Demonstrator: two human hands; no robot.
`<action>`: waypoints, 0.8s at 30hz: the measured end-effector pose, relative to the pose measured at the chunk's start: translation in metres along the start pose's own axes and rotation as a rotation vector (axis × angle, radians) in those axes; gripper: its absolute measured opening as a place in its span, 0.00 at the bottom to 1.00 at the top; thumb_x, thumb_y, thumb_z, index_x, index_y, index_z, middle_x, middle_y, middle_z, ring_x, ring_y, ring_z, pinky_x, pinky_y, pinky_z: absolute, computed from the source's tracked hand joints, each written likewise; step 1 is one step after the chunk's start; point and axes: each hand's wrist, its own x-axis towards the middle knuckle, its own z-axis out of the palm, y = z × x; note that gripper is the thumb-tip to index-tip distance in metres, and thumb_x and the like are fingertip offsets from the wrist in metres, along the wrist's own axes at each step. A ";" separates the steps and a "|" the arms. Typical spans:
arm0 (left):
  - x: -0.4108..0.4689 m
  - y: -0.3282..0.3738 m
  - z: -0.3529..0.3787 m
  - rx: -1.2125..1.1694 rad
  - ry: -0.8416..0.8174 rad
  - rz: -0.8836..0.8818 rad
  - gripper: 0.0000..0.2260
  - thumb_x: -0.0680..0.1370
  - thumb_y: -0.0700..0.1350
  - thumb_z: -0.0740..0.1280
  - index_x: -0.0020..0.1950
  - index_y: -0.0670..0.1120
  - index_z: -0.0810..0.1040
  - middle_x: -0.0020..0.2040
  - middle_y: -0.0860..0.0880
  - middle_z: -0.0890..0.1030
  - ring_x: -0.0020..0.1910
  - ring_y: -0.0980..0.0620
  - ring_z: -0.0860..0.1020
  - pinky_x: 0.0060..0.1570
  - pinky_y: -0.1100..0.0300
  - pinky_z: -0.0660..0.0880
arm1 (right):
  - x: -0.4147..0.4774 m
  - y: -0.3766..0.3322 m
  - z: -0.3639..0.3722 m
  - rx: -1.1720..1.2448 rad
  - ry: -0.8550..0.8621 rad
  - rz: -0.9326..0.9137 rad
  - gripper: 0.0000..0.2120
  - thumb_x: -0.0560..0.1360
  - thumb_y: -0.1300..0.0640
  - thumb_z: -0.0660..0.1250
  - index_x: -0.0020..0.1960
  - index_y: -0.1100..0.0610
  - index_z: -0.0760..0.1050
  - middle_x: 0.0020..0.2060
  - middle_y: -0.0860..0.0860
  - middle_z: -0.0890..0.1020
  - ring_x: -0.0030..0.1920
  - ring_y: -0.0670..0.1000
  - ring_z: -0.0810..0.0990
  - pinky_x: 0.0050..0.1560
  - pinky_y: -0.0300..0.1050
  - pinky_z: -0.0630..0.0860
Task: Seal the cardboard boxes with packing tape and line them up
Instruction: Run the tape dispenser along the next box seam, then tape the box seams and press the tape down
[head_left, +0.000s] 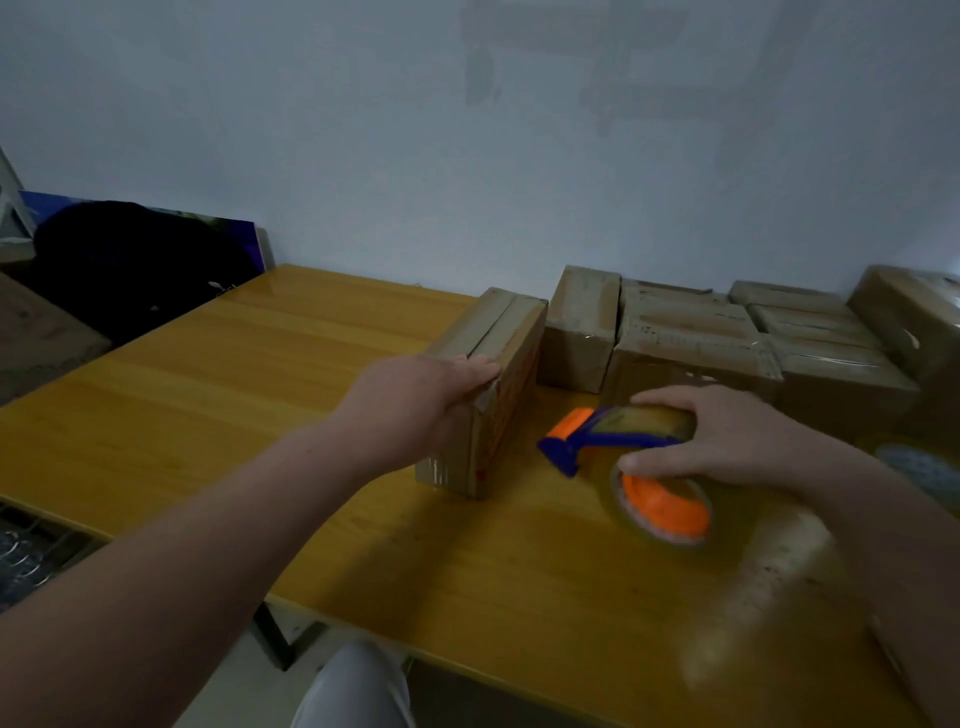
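Note:
A narrow cardboard box (506, 364) stands on the yellow table (234, 395) near its middle, its top flaps meeting at a seam. My left hand (421, 395) grips the box's near top corner, fingers laid over the top. To the right, my right hand (727, 434) holds a blue and orange tape dispenser (613, 441) loaded with a clear tape roll (665, 506), which is low over the table. The dispenser's orange front end points toward the box, a short gap away.
Several cardboard boxes (691, 338) stand side by side along the wall at the back right. A dark bag (130, 260) and a blue panel lie off the table's left end. A blurred object sits at the near right. The table's near edge runs diagonally across.

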 end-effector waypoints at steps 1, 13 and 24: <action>0.000 0.000 0.001 -0.003 0.008 -0.011 0.24 0.81 0.45 0.59 0.75 0.62 0.60 0.73 0.61 0.65 0.69 0.56 0.69 0.55 0.58 0.73 | -0.002 0.000 0.002 -0.065 0.091 -0.003 0.42 0.63 0.30 0.63 0.73 0.45 0.62 0.56 0.43 0.71 0.51 0.45 0.73 0.43 0.34 0.71; 0.003 -0.008 0.004 -0.099 0.040 0.008 0.17 0.82 0.48 0.59 0.71 0.58 0.69 0.69 0.57 0.73 0.67 0.54 0.71 0.60 0.56 0.72 | 0.002 -0.004 0.075 -0.512 0.202 0.059 0.32 0.77 0.45 0.64 0.76 0.48 0.53 0.56 0.49 0.77 0.54 0.51 0.78 0.45 0.43 0.77; -0.001 -0.008 -0.004 -0.103 0.036 0.122 0.18 0.79 0.47 0.56 0.66 0.48 0.76 0.60 0.49 0.81 0.57 0.48 0.80 0.53 0.49 0.77 | 0.016 -0.091 0.085 -0.241 0.349 -0.291 0.36 0.80 0.51 0.61 0.79 0.55 0.43 0.73 0.52 0.61 0.65 0.51 0.70 0.58 0.46 0.75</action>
